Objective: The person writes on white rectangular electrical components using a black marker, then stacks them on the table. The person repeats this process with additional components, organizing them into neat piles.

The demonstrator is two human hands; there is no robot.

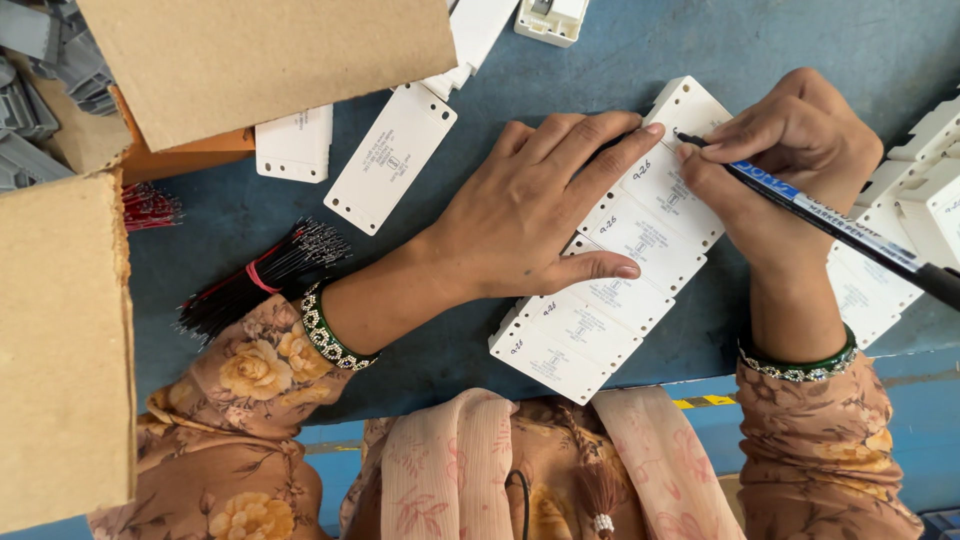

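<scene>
A row of several white rectangular plastic cases [610, 270] lies diagonally on the blue table, each with a printed label and a handwritten mark. My left hand [530, 205] lies flat on the row, fingers spread, pressing the cases down. My right hand [790, 150] grips a black and blue marker pen [850, 232], with its tip touching the farthest case [690, 105] at the top of the row.
Two more white cases [390, 155] lie to the upper left, and others are stacked at the right edge [900, 230]. A bundle of black and red wires [260, 280] lies left of my forearm. Brown cardboard boxes [60, 350] stand at the left and top [260, 60], grey plastic parts [30, 100] behind.
</scene>
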